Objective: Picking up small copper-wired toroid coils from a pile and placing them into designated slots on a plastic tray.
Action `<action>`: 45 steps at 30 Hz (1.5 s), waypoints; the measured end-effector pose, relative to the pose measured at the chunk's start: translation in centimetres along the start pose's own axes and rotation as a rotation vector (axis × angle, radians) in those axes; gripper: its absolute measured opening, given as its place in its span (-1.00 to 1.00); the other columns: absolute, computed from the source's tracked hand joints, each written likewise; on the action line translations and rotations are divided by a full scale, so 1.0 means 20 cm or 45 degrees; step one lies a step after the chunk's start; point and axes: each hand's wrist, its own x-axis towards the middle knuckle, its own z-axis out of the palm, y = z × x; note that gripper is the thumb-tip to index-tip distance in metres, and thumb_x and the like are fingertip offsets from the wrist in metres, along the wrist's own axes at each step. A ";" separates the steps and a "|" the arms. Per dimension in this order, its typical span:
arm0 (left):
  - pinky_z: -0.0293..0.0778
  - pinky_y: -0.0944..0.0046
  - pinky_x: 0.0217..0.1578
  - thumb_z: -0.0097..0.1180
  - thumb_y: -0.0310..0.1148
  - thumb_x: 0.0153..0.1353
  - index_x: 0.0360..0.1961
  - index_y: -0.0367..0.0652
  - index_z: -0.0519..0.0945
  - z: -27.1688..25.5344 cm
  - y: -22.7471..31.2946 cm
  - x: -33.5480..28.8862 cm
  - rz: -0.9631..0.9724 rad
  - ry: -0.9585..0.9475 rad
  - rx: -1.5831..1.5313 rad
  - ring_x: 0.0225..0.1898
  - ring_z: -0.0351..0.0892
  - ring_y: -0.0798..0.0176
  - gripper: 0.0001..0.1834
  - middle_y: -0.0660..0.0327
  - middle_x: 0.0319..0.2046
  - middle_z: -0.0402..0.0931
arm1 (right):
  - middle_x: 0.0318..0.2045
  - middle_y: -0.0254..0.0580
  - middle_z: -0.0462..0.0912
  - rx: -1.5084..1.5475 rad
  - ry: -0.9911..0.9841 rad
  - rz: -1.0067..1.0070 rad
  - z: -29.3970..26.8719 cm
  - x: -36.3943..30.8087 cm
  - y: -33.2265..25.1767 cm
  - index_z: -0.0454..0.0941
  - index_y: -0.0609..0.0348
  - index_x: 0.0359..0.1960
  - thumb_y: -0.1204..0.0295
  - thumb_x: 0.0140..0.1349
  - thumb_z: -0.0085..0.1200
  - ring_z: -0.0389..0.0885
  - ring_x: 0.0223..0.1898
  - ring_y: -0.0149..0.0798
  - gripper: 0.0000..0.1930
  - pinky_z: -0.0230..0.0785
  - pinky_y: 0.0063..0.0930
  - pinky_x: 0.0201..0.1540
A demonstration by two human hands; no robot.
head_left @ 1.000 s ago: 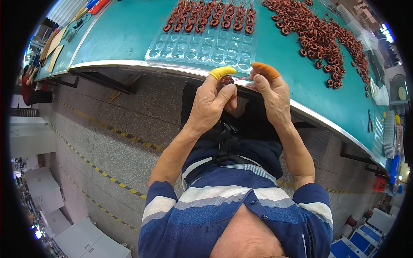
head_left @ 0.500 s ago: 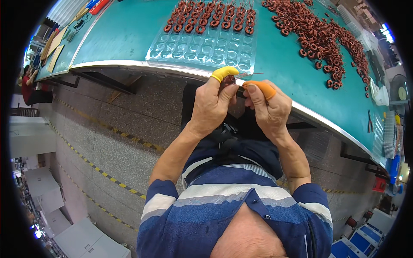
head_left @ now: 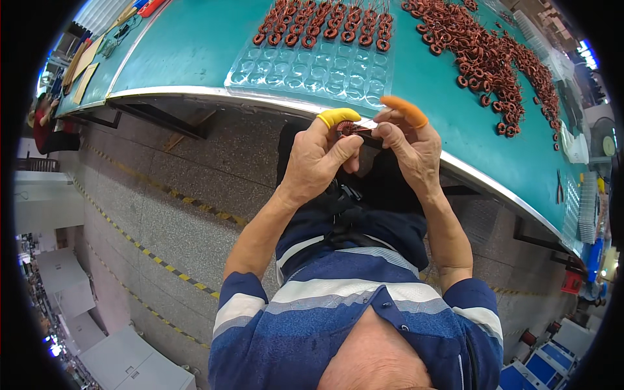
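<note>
Between the thumb and yellow-cotted index finger of my left hand (head_left: 318, 153) sits a copper-wound toroid coil (head_left: 346, 129), held just off the table's near edge. Its wire leads point right, toward my right hand (head_left: 411, 144). That hand's thumb and a finger pinch at the lead ends, while the index finger, in an orange finger cot, is raised. Beyond my hands lies a clear plastic tray (head_left: 305, 73) with round pockets. Its far rows hold several similar coils (head_left: 328, 26); the near pockets hold none.
A large heap of loose coils (head_left: 481, 65) spreads over the right of the green table (head_left: 175, 58). Pliers (head_left: 559, 187) and stacked clear trays (head_left: 588, 205) are at the far right. Another person (head_left: 49, 127) sits at the far left. Cardboard strips (head_left: 84, 71) lie on the left table.
My right index finger has lifted away from the leads, and the thumb now pinches with another finger. The coil has turned slightly and dropped a little in my left hand.
</note>
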 end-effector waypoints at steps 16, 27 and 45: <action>0.45 0.49 -0.47 0.02 -0.29 0.36 0.04 -0.33 0.45 -0.02 0.01 -0.03 -0.220 -0.274 -0.163 -0.53 0.48 0.48 -0.65 0.28 -0.48 0.53 | -0.55 -0.27 0.59 0.217 -0.160 0.275 -0.05 -0.06 0.01 0.54 0.25 -0.27 0.36 0.20 0.22 0.54 -0.59 -0.46 -0.79 0.33 -0.68 -0.59; 0.43 0.49 -0.51 -0.04 -0.23 0.39 0.03 -0.33 0.40 -0.03 -0.02 -0.04 -0.326 -0.379 0.069 -0.53 0.51 0.45 -0.63 0.20 -0.43 0.54 | -0.45 -0.23 0.66 -0.006 -0.138 0.344 -0.07 -0.05 0.02 0.55 0.30 -0.19 0.38 0.20 0.22 0.57 -0.51 -0.49 -0.75 0.39 -0.68 -0.46; 0.40 0.50 -0.59 -0.05 -0.30 0.38 -0.15 -0.35 0.49 0.06 -0.05 -0.06 -0.255 -0.051 -0.051 -0.62 0.47 0.50 -0.73 0.29 -0.59 0.50 | -0.39 -0.26 0.60 0.174 -0.011 0.280 -0.07 -0.06 0.04 0.53 0.30 -0.09 0.32 0.30 0.11 0.55 -0.48 -0.49 -0.71 0.34 -0.72 -0.46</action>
